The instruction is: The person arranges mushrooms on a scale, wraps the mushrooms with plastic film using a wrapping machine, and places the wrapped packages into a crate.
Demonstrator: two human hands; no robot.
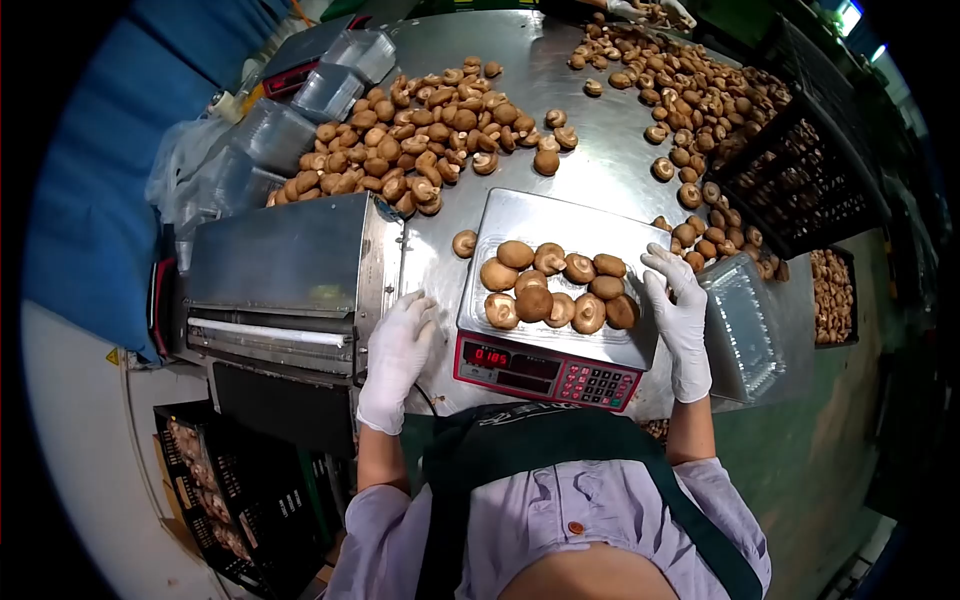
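A digital scale point(520, 379) with a red-lit display stands in front of me. On its metal plate, a clear plastic tray point(535, 325) holds several brown shiitake mushrooms point(534, 303), some cap up and some stem up. My right hand point(682, 322), in a white glove, is at the plate's right edge, fingers parted and nothing visibly held. To the left of the scale, my gloved left hand point(400, 352) rests near the metal machine's side, fingers stretched forward and holding nothing I can see. A single mushroom point(464, 243) lies just off the plate's left edge.
A big mushroom pile point(400, 140) covers the back left, beside stacked clear trays point(275, 135). More mushrooms point(690, 90) spill from a tipped black crate point(800, 170). An empty clear tray point(742, 330) lies right. A metal wrapping machine point(280, 260) stands left. Another person's gloved hand point(680, 12) shows far back.
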